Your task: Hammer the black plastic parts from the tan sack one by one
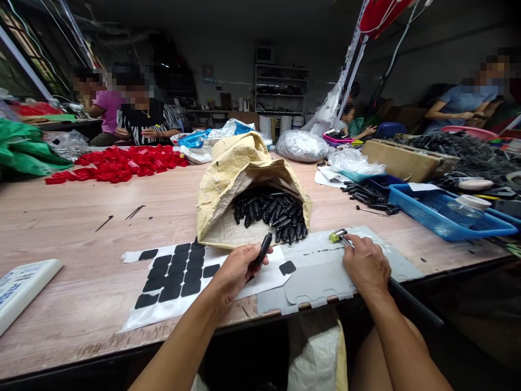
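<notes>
My left hand (238, 267) is closed round a small black plastic part (264, 247), held just above a white sheet of black adhesive pads (173, 277). One loose black pad (287, 267) lies to its right. My right hand (365, 264) grips a small tool with a metal tip and a yellow-green head (337, 236), resting on a grey flat mat (321, 271). Right behind both hands a tan woven sack (228, 179) lies open on its side, with several black parts (271, 212) spilling from its mouth.
A pile of red parts (118, 163) lies at the far left of the wooden table (81, 239). A blue tray (439, 209) and a cardboard box (402, 157) stand at the right. A white board (20, 285) sits at the near left. Other people sit along the far side.
</notes>
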`<action>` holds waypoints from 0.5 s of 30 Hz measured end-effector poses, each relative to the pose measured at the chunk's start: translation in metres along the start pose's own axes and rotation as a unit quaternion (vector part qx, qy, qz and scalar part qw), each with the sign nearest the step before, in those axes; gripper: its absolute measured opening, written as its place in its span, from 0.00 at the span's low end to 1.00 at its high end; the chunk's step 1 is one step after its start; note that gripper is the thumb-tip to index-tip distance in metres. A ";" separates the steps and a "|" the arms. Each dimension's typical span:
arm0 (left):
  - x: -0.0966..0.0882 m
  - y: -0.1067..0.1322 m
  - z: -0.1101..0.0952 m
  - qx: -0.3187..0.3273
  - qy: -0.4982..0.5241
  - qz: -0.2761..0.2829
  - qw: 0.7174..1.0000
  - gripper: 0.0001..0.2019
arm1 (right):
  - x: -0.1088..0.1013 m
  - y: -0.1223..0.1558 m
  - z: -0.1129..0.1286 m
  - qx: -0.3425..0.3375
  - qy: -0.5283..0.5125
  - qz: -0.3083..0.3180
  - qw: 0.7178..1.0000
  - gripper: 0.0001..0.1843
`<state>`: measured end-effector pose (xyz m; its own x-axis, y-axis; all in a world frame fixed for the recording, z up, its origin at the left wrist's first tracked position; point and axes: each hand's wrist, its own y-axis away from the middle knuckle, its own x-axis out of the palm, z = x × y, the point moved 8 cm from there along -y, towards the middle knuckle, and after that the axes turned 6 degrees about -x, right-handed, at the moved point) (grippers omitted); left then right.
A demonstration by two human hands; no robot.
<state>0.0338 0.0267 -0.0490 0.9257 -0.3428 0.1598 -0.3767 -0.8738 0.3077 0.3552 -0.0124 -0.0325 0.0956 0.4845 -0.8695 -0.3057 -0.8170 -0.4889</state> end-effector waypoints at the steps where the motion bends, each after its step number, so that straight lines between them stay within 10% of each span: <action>1: 0.001 0.000 0.000 0.002 -0.009 0.003 1.000 0.28 | 0.000 0.000 0.000 -0.001 0.001 0.000 1.000 0.15; 5: 0.001 0.000 -0.005 0.038 -0.137 -0.019 0.990 0.23 | 0.000 0.000 0.000 0.001 0.003 0.002 1.000 0.15; 11: 0.016 0.004 -0.017 0.233 -0.431 -0.082 0.868 0.12 | 0.000 0.000 0.001 0.004 -0.002 0.009 1.000 0.16; 15: 0.021 0.004 -0.010 0.261 -0.464 -0.082 0.842 0.10 | 0.000 -0.002 -0.001 0.003 -0.015 0.017 1.000 0.15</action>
<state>0.0511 0.0191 -0.0351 0.6829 -0.1136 -0.7216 -0.3995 -0.8851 -0.2387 0.3566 -0.0112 -0.0320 0.0574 0.4661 -0.8828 -0.3130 -0.8313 -0.4593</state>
